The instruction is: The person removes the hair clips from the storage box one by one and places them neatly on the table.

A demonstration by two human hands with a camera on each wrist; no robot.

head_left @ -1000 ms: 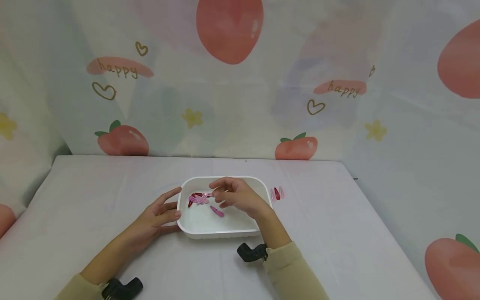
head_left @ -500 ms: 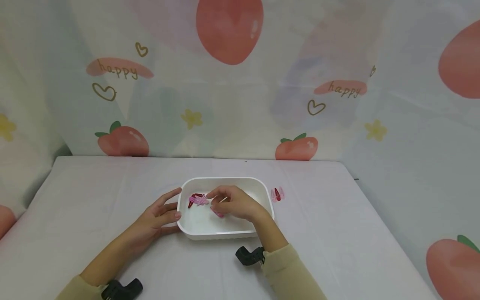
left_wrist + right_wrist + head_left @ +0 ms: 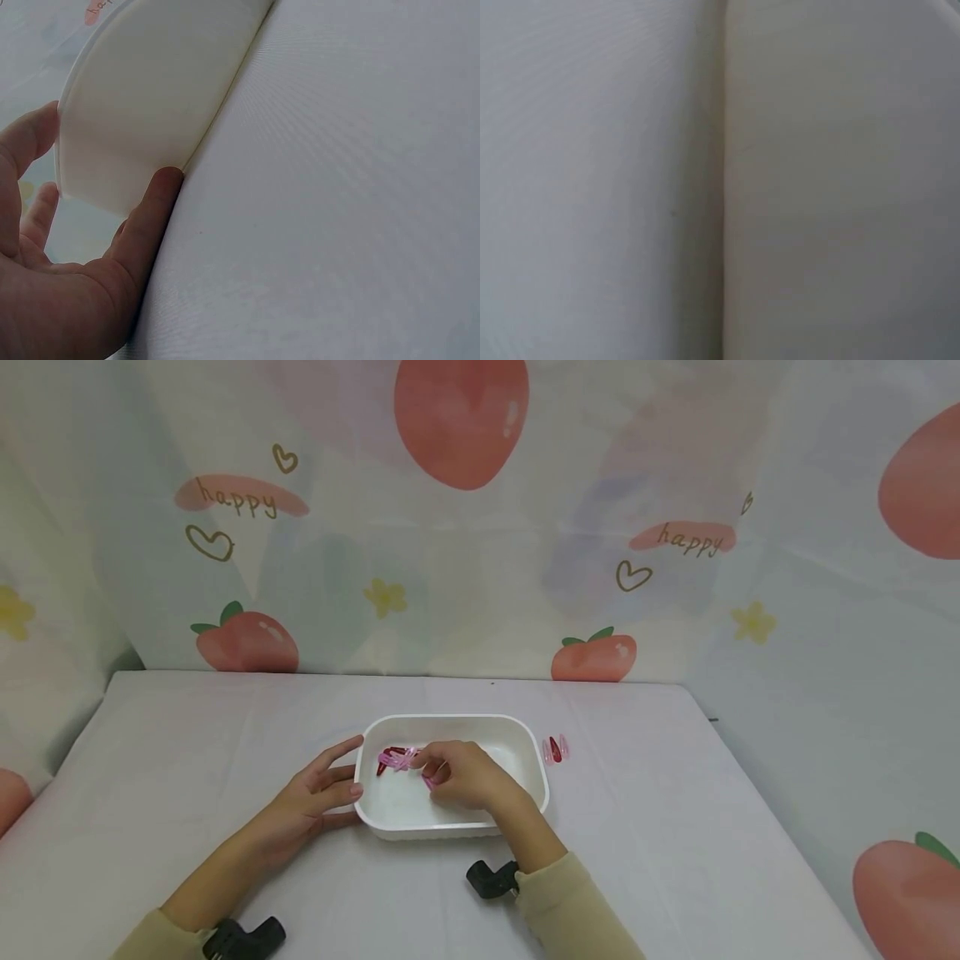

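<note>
**White tray of hair clips between two hands**

On the desk (image 3: 675, 827), the white tray (image 3: 397, 802) holds a cluster of pink and red hair clips (image 3: 397, 760) toward ten o'clock. A pink clip (image 3: 428, 782) lies nearer its middle, beneath the right hand (image 3: 467, 777)'s bent fingers; whether they grip it cannot be told. The left hand (image 3: 307, 797), fingers extended, touches the tray's nine o'clock side. Three clips (image 3: 555, 749) lie outside, toward three. The backdrop (image 3: 465, 568) reads "happy" at eleven and between one and two.

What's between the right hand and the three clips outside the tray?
The head view shows the bare right end and rim of the white tray between the right hand and the three clips; no other object.
</note>
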